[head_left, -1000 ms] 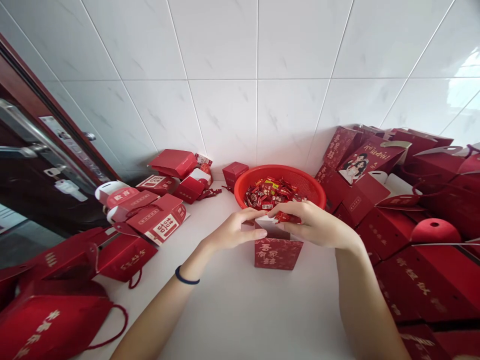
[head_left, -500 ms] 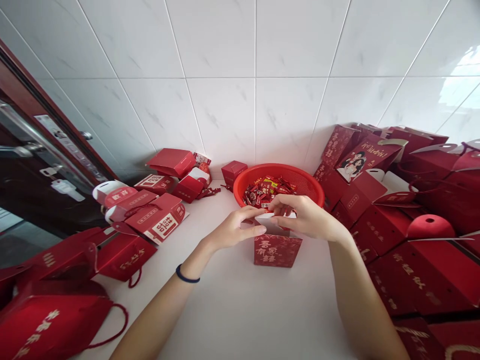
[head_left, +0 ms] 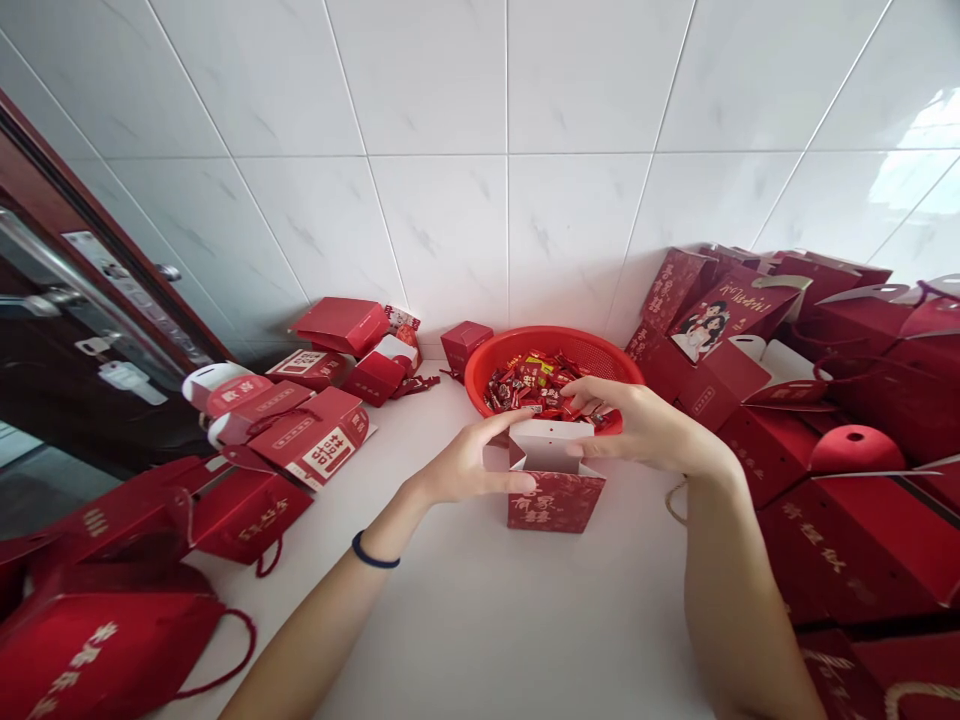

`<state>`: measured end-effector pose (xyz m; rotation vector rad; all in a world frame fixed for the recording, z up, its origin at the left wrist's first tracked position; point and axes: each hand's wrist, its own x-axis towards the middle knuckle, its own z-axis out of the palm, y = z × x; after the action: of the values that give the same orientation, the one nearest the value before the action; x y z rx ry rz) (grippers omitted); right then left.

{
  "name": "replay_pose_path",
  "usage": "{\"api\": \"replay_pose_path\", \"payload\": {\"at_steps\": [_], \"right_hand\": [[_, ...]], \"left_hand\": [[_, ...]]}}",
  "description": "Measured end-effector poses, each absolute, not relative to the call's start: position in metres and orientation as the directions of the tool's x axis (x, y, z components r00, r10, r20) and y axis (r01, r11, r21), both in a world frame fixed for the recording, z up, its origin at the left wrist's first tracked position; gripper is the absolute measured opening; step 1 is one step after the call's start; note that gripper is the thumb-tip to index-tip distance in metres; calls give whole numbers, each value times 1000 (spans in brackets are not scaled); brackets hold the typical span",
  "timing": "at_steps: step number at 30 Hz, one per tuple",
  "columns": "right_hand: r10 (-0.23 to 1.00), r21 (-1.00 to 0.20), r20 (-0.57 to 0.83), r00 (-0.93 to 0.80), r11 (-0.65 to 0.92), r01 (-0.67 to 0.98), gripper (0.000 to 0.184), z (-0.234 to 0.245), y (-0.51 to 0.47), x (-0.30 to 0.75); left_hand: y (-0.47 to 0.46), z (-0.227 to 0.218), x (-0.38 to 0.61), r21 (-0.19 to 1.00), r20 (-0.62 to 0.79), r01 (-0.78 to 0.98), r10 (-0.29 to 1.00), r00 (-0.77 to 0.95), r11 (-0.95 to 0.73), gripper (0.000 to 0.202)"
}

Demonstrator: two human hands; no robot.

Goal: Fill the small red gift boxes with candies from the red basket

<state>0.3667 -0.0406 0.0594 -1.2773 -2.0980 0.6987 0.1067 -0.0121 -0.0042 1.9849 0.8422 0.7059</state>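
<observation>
A dark red paper gift box (head_left: 555,500) with pale Chinese characters stands upright on the white table, its top open and white inside. My left hand (head_left: 474,462) grips its left side, thumb on the front face and fingers at the back left edge. At the box's right rim is my right hand (head_left: 634,425), fingers spread from the thumb and nothing seen in it. Its fingertips are over the near side of a red plastic basket (head_left: 480,365), which holds many small red-wrapped candies (head_left: 536,378).
Red gift boxes (head_left: 832,540) are piled high along the right side. More red boxes (head_left: 300,430) lie on the left, some with cord handles. A small red box (head_left: 466,345) sits beside the basket. Behind is a tiled wall (head_left: 435,200); a door with keys (head_left: 120,375) stands left.
My right hand has moved right, away from the box's opening, and its fingers have spread. My left thumb has come down onto the front face. The box has stayed in place.
</observation>
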Motion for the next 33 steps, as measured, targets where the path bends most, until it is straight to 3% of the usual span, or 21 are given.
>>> {"api": "replay_pose_path", "payload": {"at_steps": [2,5,9,13,16,20,24,33], "right_hand": [[915,-670,127,-382,364,647,69,57,-39,370],[917,-620,44,-396,336,709,74,57,-37,370],[898,-541,-15,-440,363,758,43,59,-35,364],[882,-491,2,-470,410,768,14,59,-33,359],[865,-495,18,-502,444,747,9,58,-32,359],[852,-533,-17,-524,436,725,22,58,-32,360],[851,-550,-44,-524,417,724,17,56,-29,361],[879,-532,-76,-471,364,764,17,54,-29,359]], "left_hand": [[-12,-7,108,865,184,279,781,596,-417,90],[-11,-11,110,862,248,242,787,564,-445,70],[-10,-15,116,813,342,257,786,515,-522,23],[-11,-20,120,734,440,300,764,472,-609,10],[-11,-23,121,669,493,317,721,486,-672,6],[-10,-26,121,609,536,326,678,503,-723,9],[-13,-25,121,573,568,311,641,517,-758,5],[-9,-30,123,779,461,222,775,433,-587,25]]}}
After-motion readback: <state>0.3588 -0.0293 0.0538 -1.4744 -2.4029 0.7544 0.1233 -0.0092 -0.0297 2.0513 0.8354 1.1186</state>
